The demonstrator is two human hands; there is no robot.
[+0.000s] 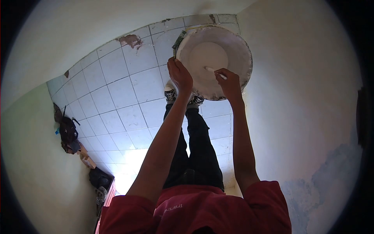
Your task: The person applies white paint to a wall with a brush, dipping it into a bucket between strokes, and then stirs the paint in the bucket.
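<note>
- Two hands meet at the bucket (212, 58) in the upper middle of the frame, above the tiled floor (117, 97) and the person's shoes.
- Left hand (180, 76) is curled over the near rim on the bucket's left side, fingers closed around the edge.
- Right hand (229, 82) is closed round a thin white stick (215, 72) that reaches over the rim into the bucket; its far end lies against the pale contents.
- Bucket looks like stiff plastic, caked white inside and out. I judge it fairly heavy if the white mix is deep, though how full it is cannot be told.
- Crusted rim probably gives good friction where dry and goes slick where wet; the rim or a handle, if there is one, seems the safest hold, with two hands for lifting.
- Stick looks light and rigid, easy to pinch.
- Dark bags (69, 134) lie along the wall at lower left.
</note>
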